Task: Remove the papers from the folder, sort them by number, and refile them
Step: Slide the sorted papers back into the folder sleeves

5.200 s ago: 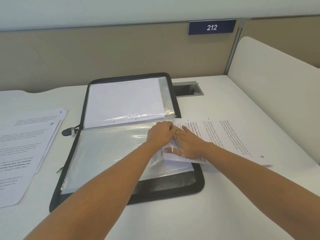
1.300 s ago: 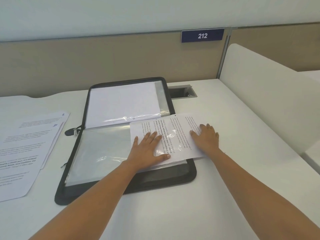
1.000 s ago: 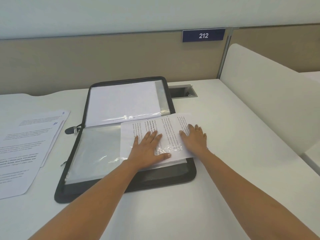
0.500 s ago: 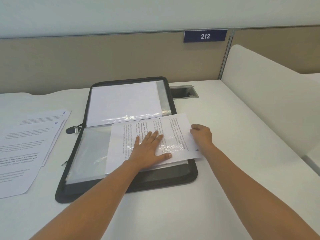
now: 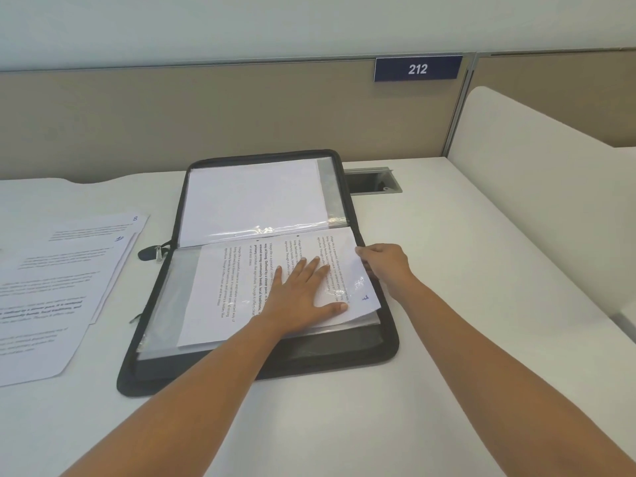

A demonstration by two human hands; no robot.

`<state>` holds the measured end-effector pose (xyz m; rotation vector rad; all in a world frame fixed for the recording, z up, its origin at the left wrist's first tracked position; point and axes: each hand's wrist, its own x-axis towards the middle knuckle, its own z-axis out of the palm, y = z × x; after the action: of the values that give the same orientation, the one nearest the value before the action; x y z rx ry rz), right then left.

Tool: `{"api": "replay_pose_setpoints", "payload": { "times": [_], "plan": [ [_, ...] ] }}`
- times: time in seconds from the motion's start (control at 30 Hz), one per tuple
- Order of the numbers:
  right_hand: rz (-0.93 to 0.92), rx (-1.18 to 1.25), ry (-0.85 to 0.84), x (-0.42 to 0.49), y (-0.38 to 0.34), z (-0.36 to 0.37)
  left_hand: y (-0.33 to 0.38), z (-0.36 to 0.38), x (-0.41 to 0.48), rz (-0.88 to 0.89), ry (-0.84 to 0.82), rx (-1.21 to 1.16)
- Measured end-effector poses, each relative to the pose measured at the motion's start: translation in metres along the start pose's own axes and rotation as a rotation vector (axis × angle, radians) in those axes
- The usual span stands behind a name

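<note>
A black zip folder (image 5: 261, 370) lies open on the desk, its clear sleeves showing. The far sleeve holds a blank-faced white sheet (image 5: 254, 201). A printed sheet (image 5: 220, 304) with a blue handwritten number at its near right corner lies sideways in the near sleeve, its right part under shiny plastic. My left hand (image 5: 303, 297) lies flat on that sleeve and sheet, fingers spread. My right hand (image 5: 385, 266) is at the sheet's right edge, thumb on top and fingers curled at the edge.
Several loose numbered printed sheets (image 5: 44, 294) are spread on the desk left of the folder. A metal cable port (image 5: 371, 180) sits behind the folder's right corner. A white divider (image 5: 533, 187) runs along the right, and a beige partition with a "212" sign (image 5: 417, 68) stands behind.
The printed sheet has slid left, deeper across the near sleeve. My right hand went from lying flat on it to holding its right edge. My left hand stayed flat.
</note>
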<state>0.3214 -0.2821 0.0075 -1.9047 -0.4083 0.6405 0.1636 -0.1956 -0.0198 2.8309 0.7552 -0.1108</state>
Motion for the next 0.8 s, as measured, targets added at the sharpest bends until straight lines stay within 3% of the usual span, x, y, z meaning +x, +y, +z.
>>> {"api": "replay_pose_setpoints", "payload": {
  "times": [0.6,0.8],
  "plan": [
    [-0.169,-0.233,-0.100,-0.006,-0.002,0.014,0.004,-0.001,-0.002,-0.013,0.014,-0.014],
    [-0.036,0.133,-0.133,-0.014,-0.003,0.007,0.004,0.000,-0.001,-0.017,0.018,-0.029]
  ]
}}
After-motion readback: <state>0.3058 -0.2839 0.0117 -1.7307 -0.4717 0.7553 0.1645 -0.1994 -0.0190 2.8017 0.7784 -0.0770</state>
